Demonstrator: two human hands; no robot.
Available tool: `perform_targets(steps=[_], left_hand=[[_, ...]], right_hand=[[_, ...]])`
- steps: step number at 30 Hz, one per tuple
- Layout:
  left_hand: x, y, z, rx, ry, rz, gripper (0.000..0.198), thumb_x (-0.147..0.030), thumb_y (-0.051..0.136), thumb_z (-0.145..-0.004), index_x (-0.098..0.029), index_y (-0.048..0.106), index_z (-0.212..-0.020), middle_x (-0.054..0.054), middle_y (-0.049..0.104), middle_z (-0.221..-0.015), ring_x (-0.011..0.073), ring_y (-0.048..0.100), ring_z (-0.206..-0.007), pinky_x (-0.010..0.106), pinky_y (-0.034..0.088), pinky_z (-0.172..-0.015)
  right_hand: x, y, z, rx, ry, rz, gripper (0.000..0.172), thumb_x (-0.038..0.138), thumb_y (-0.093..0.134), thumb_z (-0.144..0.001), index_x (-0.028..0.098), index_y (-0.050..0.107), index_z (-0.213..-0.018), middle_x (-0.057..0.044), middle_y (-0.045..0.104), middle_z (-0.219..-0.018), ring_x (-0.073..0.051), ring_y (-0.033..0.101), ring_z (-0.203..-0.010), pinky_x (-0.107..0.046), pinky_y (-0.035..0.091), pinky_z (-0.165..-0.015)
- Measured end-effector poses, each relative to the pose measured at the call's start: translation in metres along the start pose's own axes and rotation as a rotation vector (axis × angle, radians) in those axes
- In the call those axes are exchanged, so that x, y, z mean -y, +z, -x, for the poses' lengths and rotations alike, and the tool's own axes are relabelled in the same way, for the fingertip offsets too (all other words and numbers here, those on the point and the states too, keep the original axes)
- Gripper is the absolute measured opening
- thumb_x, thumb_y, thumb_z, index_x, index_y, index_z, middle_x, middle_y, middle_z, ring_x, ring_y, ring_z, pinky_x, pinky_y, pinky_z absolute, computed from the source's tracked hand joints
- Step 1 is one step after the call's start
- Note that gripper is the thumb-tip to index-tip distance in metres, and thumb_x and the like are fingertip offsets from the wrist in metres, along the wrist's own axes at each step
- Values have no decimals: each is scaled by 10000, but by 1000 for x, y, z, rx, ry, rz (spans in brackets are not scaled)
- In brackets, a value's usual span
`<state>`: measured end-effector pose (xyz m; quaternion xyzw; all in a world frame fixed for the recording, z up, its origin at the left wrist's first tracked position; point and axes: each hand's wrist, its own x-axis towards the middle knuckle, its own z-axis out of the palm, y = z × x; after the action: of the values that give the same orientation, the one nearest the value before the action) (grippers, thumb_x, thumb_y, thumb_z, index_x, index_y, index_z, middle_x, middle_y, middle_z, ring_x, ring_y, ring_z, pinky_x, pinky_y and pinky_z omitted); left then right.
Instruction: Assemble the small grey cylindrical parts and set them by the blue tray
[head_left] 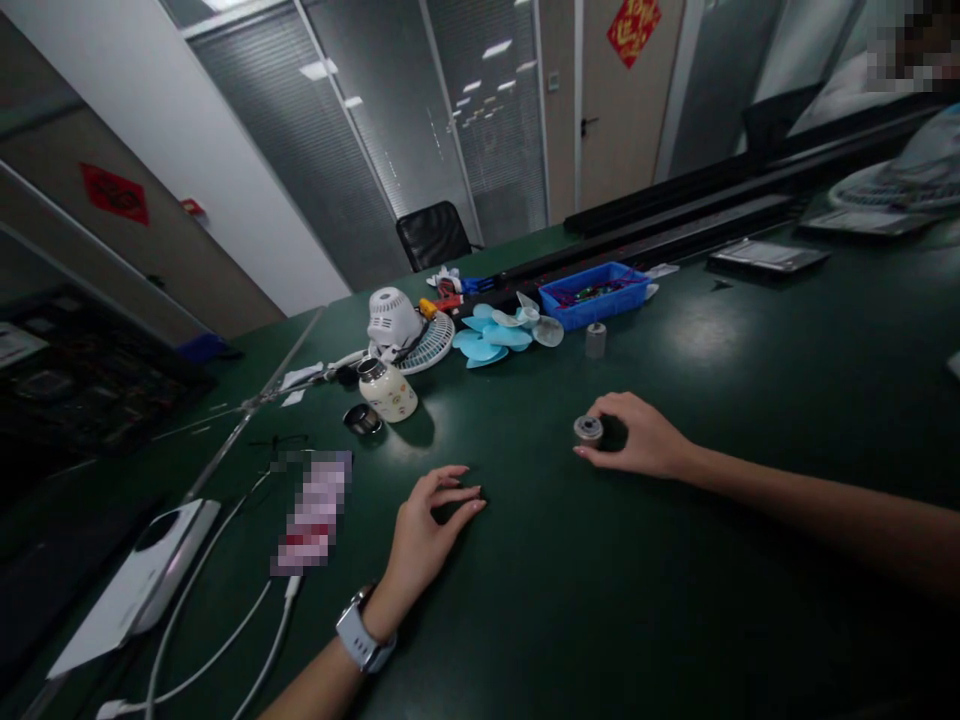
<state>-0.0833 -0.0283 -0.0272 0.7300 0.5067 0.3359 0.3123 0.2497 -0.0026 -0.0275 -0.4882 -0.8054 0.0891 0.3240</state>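
Observation:
In the head view, my right hand [637, 435] reaches in from the right, thumb and fingers closed around a small metal cylinder [588, 431] with a round, light-rimmed top. The cylinder is upright at the green table; what it is exactly is hard to make out. Beyond it stands a similar small grey cylinder [595, 341], touched by nothing. My left hand [430, 530], with a watch on its wrist, rests on the table. Its fingers are bent and apart, and nothing is between them.
A cream bottle [388, 390] without its lid stands left of centre, a dark cup-shaped lid [363, 419] beside it. Behind are white fan parts [395, 322], blue fan blades [491, 335] and a blue tray [596, 311] of wires. A phone [315, 510] with a white cable lies left.

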Motion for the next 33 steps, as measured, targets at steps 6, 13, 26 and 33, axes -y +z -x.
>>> perform_targets(steps=[6,13,26,33], left_hand=[[3,0,-1,1,0,4,373,-308,743,-776,-239,594,-1112,53,772,-983,261,669,-1064,460,473,-964],[1,-1,1,10,-2,40,403,-310,752,-769,-231,580,-1125,55,773,-980,248,670,-1066,426,468,-966],[5,-3,-2,-296,-118,175,258,-411,543,-907,-206,515,-1062,43,742,-812,227,710,-821,348,517,-742],[7,-1,-2,-284,-88,198,225,-365,555,-893,-211,482,-1039,29,716,-757,227,713,-792,348,520,-726]], right_hand=[[-97,-34,-26,-227,163,337,439,634,592,-755,203,630,-830,-96,657,-867,-273,582,-837,-419,413,-759],[-139,-43,-44,-340,293,486,585,671,480,-822,147,621,-1042,-173,642,-999,-331,554,-954,-476,368,-829],[80,56,-44,327,-222,-189,437,552,649,-802,282,677,-1145,13,621,-763,-138,558,-639,-263,360,-576],[87,83,-54,279,-227,-183,211,439,656,-835,293,756,-950,19,561,-688,-113,516,-600,-242,321,-550]])
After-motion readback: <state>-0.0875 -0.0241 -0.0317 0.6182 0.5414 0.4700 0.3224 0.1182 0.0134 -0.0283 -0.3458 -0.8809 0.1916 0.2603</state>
